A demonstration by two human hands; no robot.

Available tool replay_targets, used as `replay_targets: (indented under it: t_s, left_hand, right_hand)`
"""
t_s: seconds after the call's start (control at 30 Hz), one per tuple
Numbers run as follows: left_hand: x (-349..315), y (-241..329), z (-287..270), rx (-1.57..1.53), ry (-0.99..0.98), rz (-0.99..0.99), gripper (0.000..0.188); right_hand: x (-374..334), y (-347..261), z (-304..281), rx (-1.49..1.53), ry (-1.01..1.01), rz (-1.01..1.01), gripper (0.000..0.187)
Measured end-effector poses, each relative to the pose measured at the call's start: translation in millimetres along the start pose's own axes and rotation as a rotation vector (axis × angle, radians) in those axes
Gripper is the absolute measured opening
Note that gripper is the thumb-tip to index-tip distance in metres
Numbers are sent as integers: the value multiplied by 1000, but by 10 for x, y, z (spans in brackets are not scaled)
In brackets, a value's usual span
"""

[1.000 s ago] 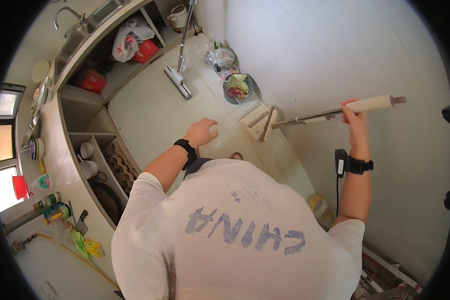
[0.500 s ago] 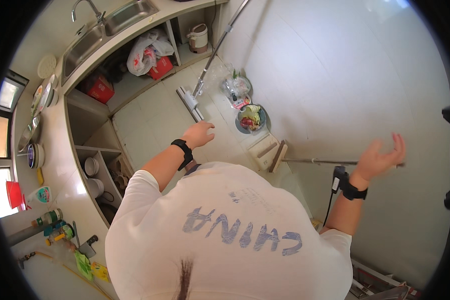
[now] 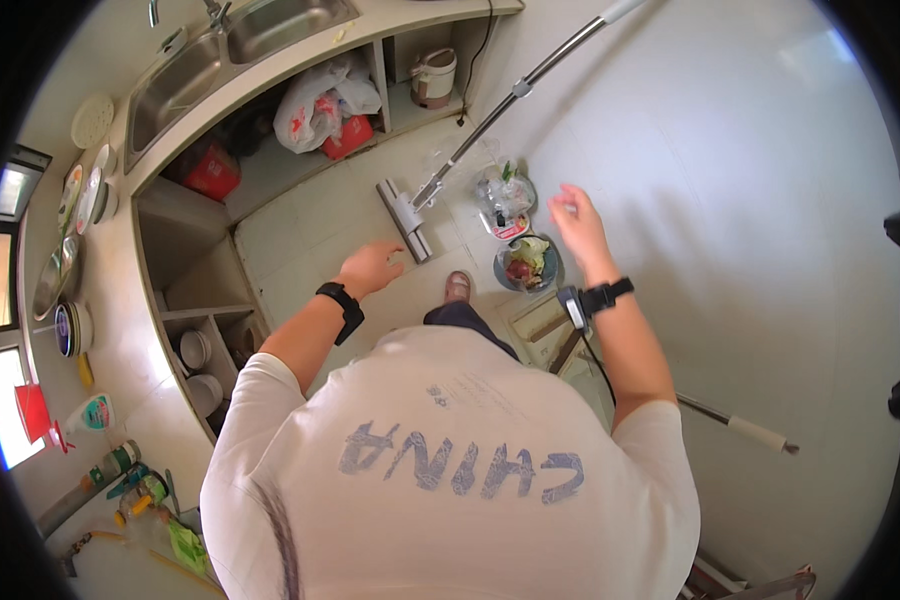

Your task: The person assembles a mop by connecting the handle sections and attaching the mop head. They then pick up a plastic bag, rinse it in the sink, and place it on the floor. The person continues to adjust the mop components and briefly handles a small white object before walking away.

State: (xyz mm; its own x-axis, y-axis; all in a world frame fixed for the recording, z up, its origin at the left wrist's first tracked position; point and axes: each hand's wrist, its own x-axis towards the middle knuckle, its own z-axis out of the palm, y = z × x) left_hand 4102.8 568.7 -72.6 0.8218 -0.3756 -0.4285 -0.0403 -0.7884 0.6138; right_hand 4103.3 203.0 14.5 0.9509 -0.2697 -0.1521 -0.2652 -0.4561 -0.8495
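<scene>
My left hand (image 3: 372, 268) hangs over the floor, fingers apart and holding nothing. Close to its fingertips lies the grey head of a flat squeeze mop (image 3: 405, 220), whose metal pole (image 3: 530, 85) slants up and away to the right. My right hand (image 3: 580, 228) is raised beside two bagged trash bins, fingers loosely bent, with nothing visible in it. The nearer bin (image 3: 526, 264) holds leafy scraps; the farther bin (image 3: 508, 192) contains crumpled clear plastic. Under my right forearm, partly hidden, lies a broom with a pale-gripped handle (image 3: 755, 432) next to a cream dustpan (image 3: 535, 318).
To the left curves a counter (image 3: 135, 330) with a double sink (image 3: 180, 85), dishes and bottles. Its lower shelves hold a white plastic bag (image 3: 320, 105), red boxes (image 3: 213, 172), bowls (image 3: 196, 348) and a cream-and-brown pot (image 3: 433, 78). My shoe (image 3: 457, 287) stands on the tiles.
My right hand has swung from the broom handle's end at the far right toward the bins. The left hand has shifted slightly left. A shoe has come into view, and the whole view has shifted.
</scene>
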Motion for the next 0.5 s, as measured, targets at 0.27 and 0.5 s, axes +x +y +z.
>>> replay_targets:
  t_s: [0.27, 0.5]
  left_hand:
    - [347, -21, -557, -53, 145, -48, 39]
    - [500, -379, -971, -74, 106, -73, 37]
  right_hand:
    - [1751, -126, 529, 73, 126, 94, 85]
    - [2545, -233, 932, 468, 180, 43, 102]
